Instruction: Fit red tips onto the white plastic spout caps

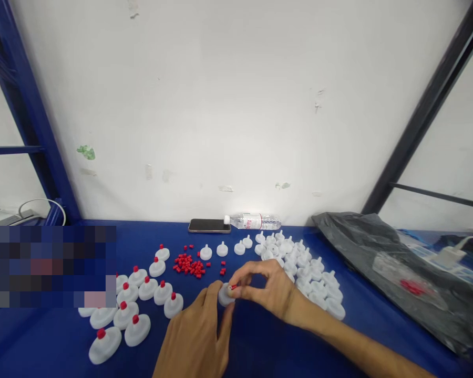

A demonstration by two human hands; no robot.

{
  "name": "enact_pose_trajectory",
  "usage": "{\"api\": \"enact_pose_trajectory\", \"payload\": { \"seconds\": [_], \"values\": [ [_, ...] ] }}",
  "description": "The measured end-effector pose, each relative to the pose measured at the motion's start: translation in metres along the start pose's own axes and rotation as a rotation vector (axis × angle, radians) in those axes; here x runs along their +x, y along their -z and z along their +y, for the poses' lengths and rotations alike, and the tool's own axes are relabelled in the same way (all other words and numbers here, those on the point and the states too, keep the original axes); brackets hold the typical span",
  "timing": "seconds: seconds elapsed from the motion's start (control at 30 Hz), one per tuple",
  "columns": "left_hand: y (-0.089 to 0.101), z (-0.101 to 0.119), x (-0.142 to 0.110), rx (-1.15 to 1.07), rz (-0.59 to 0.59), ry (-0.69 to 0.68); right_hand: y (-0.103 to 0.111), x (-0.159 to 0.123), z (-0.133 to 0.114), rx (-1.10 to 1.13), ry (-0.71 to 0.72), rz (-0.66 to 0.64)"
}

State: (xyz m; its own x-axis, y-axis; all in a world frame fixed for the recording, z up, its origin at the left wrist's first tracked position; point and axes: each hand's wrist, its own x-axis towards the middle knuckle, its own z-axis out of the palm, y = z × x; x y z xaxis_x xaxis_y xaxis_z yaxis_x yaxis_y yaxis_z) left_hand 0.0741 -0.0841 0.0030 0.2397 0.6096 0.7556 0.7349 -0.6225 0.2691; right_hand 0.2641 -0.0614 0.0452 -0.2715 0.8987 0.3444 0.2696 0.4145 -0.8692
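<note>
One white round cap (224, 294) w/ red plug (234, 287), both hands' fingers (236, 277) gripping it

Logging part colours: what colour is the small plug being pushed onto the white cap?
Red plug, seen in the head view, at the white cap.

There is one view only, from a camera worn on the person's head, looking forward and tipped down across the blue table (260, 341) toward the white wall (236, 105) at twelve o'clock. It sits close: the left hand (195, 338) and right hand (266, 289) fill the near edge at six o'clock. The phone (209, 226) at the table's far edge marks how far the view reaches. Blue shelf posts (27, 110) frame ten o'clock, a dark brace (429, 105) two o'clock.
</note>
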Motion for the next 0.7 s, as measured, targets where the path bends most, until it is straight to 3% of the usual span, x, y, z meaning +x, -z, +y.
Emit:
{"api": "enact_pose_trajectory", "payload": {
  "seconds": [0.33,0.57,0.7],
  "values": [
    [-0.0027,0.0028,-0.0003,0.007,-0.002,-0.011,0.0019,-0.0027,-0.0004,-0.083,0.241,-0.028],
    [0.0039,0.0066,0.0038,0.051,-0.012,0.005,0.0019,-0.0035,-0.0057,-0.148,0.255,0.088],
    [0.0030,0.0067,0.0029,0.054,-0.031,0.015,0.0028,-0.0033,-0.0042,-0.180,0.316,0.026]
  ]
}}
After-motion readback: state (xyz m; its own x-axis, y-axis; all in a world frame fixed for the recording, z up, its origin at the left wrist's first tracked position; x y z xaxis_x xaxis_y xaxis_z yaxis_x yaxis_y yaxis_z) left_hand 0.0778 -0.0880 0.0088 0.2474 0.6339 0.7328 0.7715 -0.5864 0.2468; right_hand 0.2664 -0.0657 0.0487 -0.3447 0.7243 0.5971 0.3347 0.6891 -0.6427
